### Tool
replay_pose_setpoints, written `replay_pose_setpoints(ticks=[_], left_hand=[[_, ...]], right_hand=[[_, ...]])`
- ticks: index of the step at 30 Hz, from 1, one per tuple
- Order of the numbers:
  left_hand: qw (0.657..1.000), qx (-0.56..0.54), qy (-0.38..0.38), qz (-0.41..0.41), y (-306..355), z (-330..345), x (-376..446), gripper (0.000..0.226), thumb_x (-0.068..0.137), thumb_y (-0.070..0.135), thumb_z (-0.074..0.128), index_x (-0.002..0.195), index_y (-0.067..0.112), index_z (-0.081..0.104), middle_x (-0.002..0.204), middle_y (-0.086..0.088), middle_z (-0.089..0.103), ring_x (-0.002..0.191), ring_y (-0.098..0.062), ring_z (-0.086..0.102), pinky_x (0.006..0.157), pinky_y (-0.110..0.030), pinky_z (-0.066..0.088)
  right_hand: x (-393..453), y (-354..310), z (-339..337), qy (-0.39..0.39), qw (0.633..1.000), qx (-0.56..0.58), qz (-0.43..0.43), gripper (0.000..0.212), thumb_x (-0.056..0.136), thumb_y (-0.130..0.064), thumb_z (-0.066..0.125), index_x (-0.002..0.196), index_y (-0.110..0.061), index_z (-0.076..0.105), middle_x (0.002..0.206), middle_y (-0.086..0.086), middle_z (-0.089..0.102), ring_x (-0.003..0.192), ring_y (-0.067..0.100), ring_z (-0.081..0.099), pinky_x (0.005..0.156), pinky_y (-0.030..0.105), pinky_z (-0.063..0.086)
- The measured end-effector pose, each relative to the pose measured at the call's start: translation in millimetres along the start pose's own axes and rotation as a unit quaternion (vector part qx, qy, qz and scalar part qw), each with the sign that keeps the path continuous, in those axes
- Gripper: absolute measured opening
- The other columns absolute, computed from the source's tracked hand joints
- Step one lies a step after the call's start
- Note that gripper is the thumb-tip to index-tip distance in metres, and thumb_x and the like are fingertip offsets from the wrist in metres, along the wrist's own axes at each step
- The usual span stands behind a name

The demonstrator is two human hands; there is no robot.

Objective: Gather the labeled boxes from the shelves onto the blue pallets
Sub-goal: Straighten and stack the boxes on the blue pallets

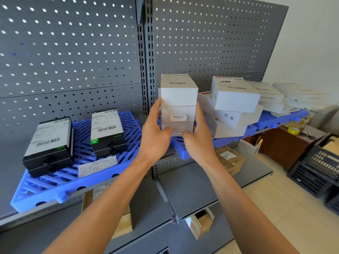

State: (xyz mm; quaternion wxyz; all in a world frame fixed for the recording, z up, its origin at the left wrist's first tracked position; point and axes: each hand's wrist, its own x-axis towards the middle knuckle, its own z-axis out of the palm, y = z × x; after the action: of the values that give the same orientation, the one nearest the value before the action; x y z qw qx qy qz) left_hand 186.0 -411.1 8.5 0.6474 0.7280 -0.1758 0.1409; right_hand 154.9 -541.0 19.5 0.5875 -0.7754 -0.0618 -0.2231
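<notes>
Labeled white boxes [178,105], three in a stack, sit between the person's two hands just above the near edge of the right blue pallet [264,119] on the shelf. The left hand [156,136] holds one side of the stack and the right hand [197,138] the other, fingers curled round the lower boxes and thumbs on the front. Whether the stack's base touches the pallet cannot be told. The step looks like placing it beside the leaning pile of white boxes [233,105]. Next, the stack needs setting down level, clear of that pile, before the grip loosens. Two black boxes [49,143] lie on the left blue pallet [55,182].
</notes>
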Motion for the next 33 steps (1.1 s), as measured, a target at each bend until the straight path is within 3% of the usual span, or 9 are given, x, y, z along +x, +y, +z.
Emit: replay_pose_setpoints(ticks=[4, 8, 16, 23, 27, 33], left_hand=[[1.0, 0.001, -0.005, 0.001, -0.3, 1.1, -1.2, 0.092, 0.074, -0.004, 0.046, 0.156, 0.033, 0.028, 0.148, 0.016, 0.049, 0.134, -0.004, 0.048, 0.101, -0.043, 0.053], [1.0, 0.006, -0.003, -0.004, -0.9, 1.3, 2.2, 0.092, 0.072, 0.0, 0.047, 0.156, 0.032, 0.027, 0.147, 0.016, 0.05, 0.133, -0.004, 0.049, 0.102, -0.043, 0.053], [1.0, 0.007, -0.007, 0.004, -1.0, 0.8, 2.0, 0.092, 0.072, 0.001, 0.047, 0.156, 0.032, 0.027, 0.143, 0.02, 0.051, 0.129, 0.002, 0.05, 0.1, -0.036, 0.054], [1.0, 0.0, -0.005, 0.014, 0.2, 0.2, 2.6, 0.09, 0.074, -0.001, 0.047, 0.155, 0.032, 0.03, 0.144, 0.02, 0.051, 0.127, 0.004, 0.051, 0.095, -0.026, 0.054], [1.0, -0.01, 0.002, 0.024, 3.0, 0.8, 2.3, 0.086, 0.079, -0.015, 0.047, 0.153, 0.027, 0.036, 0.14, 0.024, 0.051, 0.132, 0.004, 0.047, 0.092, -0.01, 0.047], [0.999, -0.015, 0.007, 0.033, 0.8, 1.5, 1.7, 0.081, 0.081, -0.017, 0.048, 0.15, 0.022, 0.038, 0.133, 0.031, 0.051, 0.128, 0.007, 0.049, 0.092, -0.009, 0.046]], right_hand=[[-1.3, -4.0, -0.9, -0.006, 1.0, 0.015, -0.006, 0.088, 0.076, 0.022, 0.04, 0.146, -0.031, 0.034, 0.127, -0.013, 0.058, 0.112, -0.012, 0.053, 0.08, 0.004, 0.046], [0.1, -3.9, -1.7, -0.014, 1.0, 0.008, -0.013, 0.086, 0.076, 0.019, 0.042, 0.148, -0.028, 0.034, 0.132, -0.007, 0.059, 0.118, 0.0, 0.055, 0.082, 0.005, 0.046], [-0.2, -1.7, -1.3, -0.011, 1.0, 0.005, -0.013, 0.088, 0.077, 0.019, 0.042, 0.151, -0.028, 0.031, 0.135, -0.007, 0.057, 0.119, 0.001, 0.055, 0.083, 0.005, 0.046], [0.6, 0.2, -2.8, -0.004, 1.0, -0.003, -0.022, 0.084, 0.079, 0.015, 0.044, 0.146, -0.034, 0.035, 0.131, -0.011, 0.059, 0.12, 0.002, 0.056, 0.092, 0.022, 0.054], [0.7, -0.4, -3.7, -0.002, 1.0, -0.005, -0.023, 0.083, 0.079, 0.014, 0.045, 0.142, -0.039, 0.036, 0.13, -0.014, 0.059, 0.12, 0.001, 0.056, 0.092, 0.021, 0.054], [0.1, 1.0, -4.0, -0.007, 1.0, -0.015, -0.02, 0.085, 0.079, 0.013, 0.045, 0.141, -0.044, 0.034, 0.131, -0.013, 0.059, 0.121, 0.004, 0.056, 0.094, 0.026, 0.055]])
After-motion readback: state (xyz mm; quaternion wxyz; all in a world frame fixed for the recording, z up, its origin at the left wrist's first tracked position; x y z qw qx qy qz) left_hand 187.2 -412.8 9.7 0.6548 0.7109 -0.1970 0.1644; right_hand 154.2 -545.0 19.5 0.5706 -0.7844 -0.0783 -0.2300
